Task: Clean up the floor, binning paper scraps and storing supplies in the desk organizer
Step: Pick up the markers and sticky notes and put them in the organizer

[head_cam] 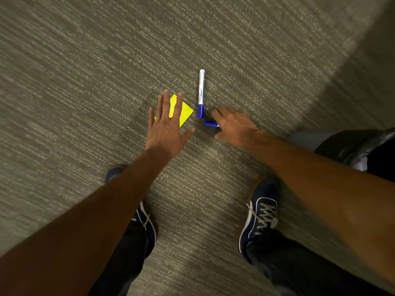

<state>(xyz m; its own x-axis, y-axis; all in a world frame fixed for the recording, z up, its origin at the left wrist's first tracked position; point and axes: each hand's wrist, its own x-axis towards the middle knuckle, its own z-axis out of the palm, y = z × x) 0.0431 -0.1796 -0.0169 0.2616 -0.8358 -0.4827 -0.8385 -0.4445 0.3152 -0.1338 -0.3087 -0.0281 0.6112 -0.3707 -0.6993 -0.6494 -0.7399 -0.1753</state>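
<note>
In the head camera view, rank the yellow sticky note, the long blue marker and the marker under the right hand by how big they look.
1. Yellow sticky note, though the left hand partly covers it.
2. Long blue marker.
3. Second marker, mostly hidden by the right hand, so its real size is unsure.

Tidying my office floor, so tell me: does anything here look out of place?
Yes. A blue marker, a second blue marker partly under the right hand, and a yellow paper square beneath the left hand lie loose on the carpet.
</note>
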